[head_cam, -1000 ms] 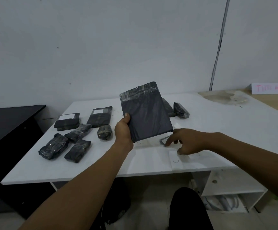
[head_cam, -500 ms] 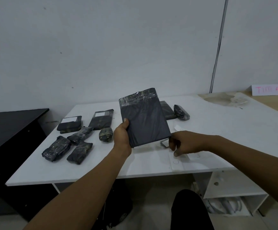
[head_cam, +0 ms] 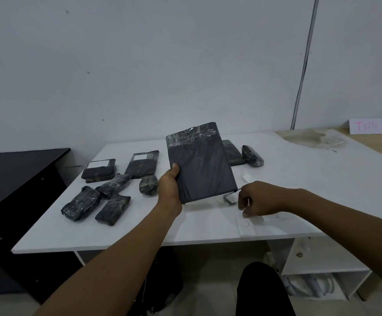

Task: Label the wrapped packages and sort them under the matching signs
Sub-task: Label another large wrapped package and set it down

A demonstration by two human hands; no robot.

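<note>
My left hand (head_cam: 169, 190) grips a large flat black wrapped package (head_cam: 201, 165) by its lower left edge and holds it tilted upright above the white table (head_cam: 322, 179). Just right of the package's lower corner, my right hand (head_cam: 258, 199) has its fingers curled and pinches the edge of a small label (head_cam: 230, 198). A white label sheet (head_cam: 248, 225) lies under that hand. Two packages with white labels (head_cam: 99, 171) (head_cam: 143, 164) lie at the back left. Several unlabelled black packages (head_cam: 80, 202) lie in front of them.
Two more black packages (head_cam: 232, 151) (head_cam: 252, 155) lie behind the held one. A white sign with pink lettering (head_cam: 373, 126) stands against the wall at far right. A black desk (head_cam: 14, 174) adjoins the table's left side. A white shelf unit (head_cam: 322, 270) sits under the table.
My right hand went from fingertips spread flat on the table to curled fingers pinching the label. The held package stays about where it was in my left hand.
</note>
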